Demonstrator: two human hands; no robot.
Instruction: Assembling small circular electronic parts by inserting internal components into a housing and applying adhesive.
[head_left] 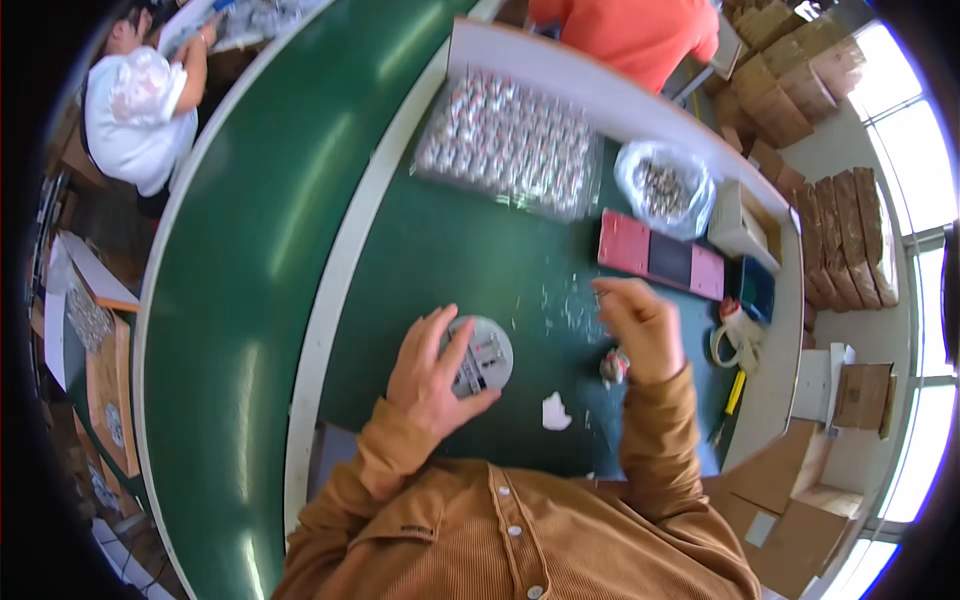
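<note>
A round grey disc (pixel 494 352) with a dark bar and small metal pieces on it lies on the green bench. My left hand (pixel 428 374) rests over its left side, fingers stretched and spread, thumb apart near its lower edge. To the right, my right hand (pixel 643 330) is raised with thumb and index finger pinched together. A tiny thin thing seems to show at those fingertips, too small to name. Just below that hand is a small round metal part (pixel 613 367) with some red on it. Small shiny bits (pixel 570 312) are scattered between the hands.
A clear tray of metal parts (pixel 508 145) lies at the back, beside a plastic bag of small metal pieces (pixel 664 188). Nearer are a red-and-black flat block (pixel 660 255), tape roll (pixel 724 346), yellow-handled tool (pixel 736 392) and white scrap (pixel 556 411). A green conveyor (pixel 245 290) runs left.
</note>
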